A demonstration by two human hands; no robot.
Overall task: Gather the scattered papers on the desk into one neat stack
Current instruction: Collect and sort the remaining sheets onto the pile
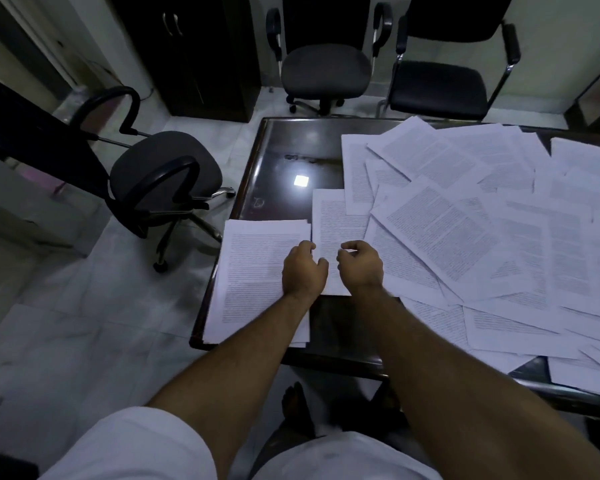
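Note:
A neat stack of printed papers lies at the near left corner of the dark glossy desk. Just to its right lies a single printed sheet, partly under other pages. My left hand is over the stack's right edge, with its loosely curled fingertips at the single sheet's left edge. My right hand is over the lower right part of that sheet, fingers loosely curled, nothing visibly gripped. Several scattered printed sheets overlap across the middle and right of the desk.
A grey office chair stands left of the desk. Two more chairs stand behind it, beside a dark cabinet. The desk's far left part shows a light reflection. My bare foot is on the floor below the desk edge.

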